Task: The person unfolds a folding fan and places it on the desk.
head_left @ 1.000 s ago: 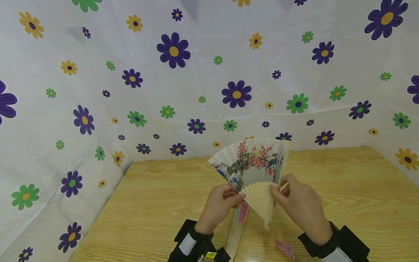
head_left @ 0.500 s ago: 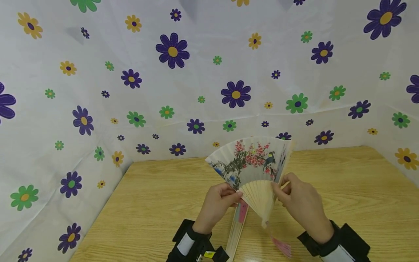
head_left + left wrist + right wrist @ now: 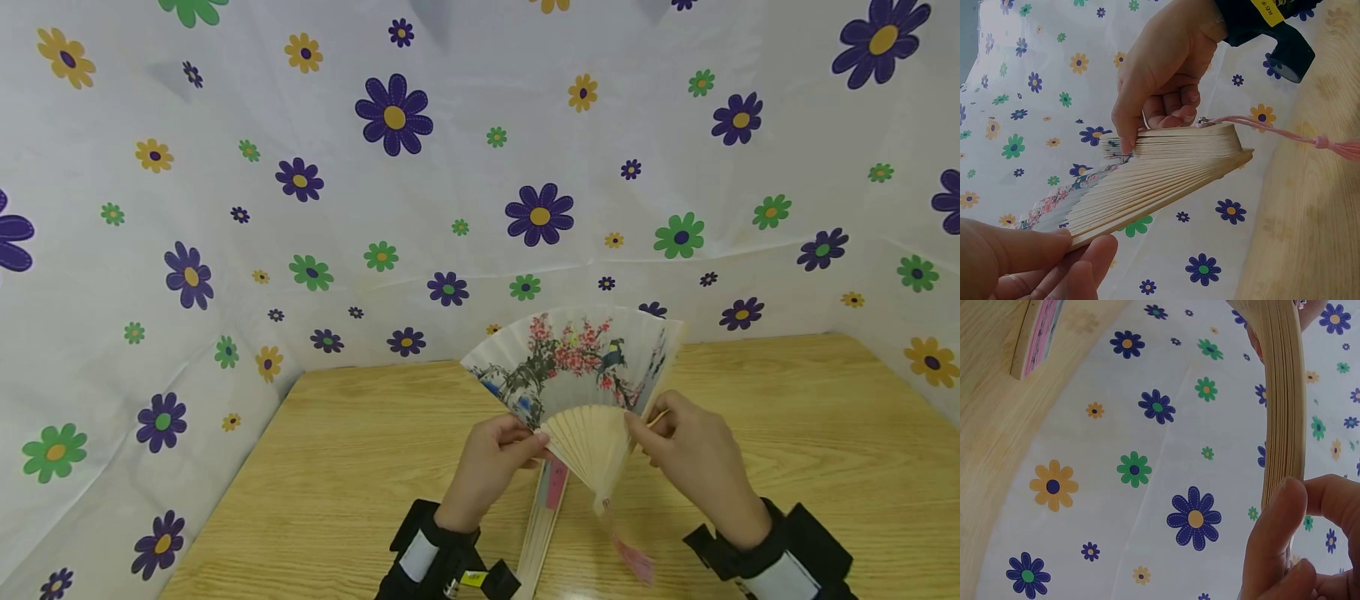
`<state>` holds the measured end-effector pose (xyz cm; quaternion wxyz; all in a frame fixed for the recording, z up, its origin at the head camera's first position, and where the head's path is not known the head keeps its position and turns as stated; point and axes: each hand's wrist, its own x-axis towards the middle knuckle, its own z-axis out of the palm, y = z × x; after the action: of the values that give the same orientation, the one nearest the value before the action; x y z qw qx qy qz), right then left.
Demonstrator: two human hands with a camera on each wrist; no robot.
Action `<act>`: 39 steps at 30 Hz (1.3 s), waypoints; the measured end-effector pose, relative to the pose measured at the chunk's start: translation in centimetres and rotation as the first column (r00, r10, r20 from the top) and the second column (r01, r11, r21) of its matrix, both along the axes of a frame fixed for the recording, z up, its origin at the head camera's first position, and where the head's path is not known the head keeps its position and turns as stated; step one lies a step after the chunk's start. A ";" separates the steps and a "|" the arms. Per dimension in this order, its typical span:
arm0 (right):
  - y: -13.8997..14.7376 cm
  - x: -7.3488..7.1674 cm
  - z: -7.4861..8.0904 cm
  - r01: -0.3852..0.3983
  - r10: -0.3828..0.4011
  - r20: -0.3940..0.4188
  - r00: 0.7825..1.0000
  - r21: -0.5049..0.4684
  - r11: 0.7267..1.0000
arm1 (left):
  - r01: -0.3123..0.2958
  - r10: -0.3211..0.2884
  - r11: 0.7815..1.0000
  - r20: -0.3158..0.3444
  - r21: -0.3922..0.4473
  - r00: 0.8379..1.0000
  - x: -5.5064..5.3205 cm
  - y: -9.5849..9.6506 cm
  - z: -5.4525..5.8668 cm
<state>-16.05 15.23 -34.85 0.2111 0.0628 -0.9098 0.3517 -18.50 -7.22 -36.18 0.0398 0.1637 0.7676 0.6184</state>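
Observation:
A partly spread folding fan (image 3: 581, 367), painted with pink blossoms and a bird, is held up over the table, its pivot end pointing down. From that pivot hangs a pink tassel (image 3: 633, 560). My left hand (image 3: 486, 467) pinches the left edge of the fan between thumb and fingers. On the other side, my right hand (image 3: 696, 462) grips the right edge, where several ribs (image 3: 1284, 406) are still stacked together in the right wrist view. Fanned-out ribs (image 3: 1141, 194) stretch between both hands in the left wrist view.
Beneath the left hand lies a second, folded fan (image 3: 538, 533) with a pink and grey band, on the wooden table (image 3: 360, 467). A white cloth (image 3: 480, 183) printed with flowers stands behind the table and along its sides.
The fan has spread wider. My left hand has drawn slightly to the left with its edge, and the pivot and tassel have shifted left too. The right hand keeps its grip.

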 end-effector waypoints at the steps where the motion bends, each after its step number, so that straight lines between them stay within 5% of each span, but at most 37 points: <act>1: 0.0 0.0 0.0 0.003 -0.003 0.003 1.000 0.000 1.000 | -0.002 0.002 1.000 0.003 0.008 1.000 0.0 0.0 0.0; 23: 0.7 -0.9 -0.1 -0.014 0.031 0.151 0.988 -0.114 0.993 | -0.014 0.003 0.994 0.104 0.105 0.995 -0.7 -0.2 -0.3; 39: 1.5 -1.8 -0.5 -0.005 0.067 0.223 0.972 -0.269 0.963 | -0.018 -0.038 0.964 0.204 0.266 0.978 -1.1 -0.6 -0.4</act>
<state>-17.88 16.69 -35.36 0.1041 0.0093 -0.8713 0.4796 -19.57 -7.79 -36.59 0.1005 0.1062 0.6684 0.7293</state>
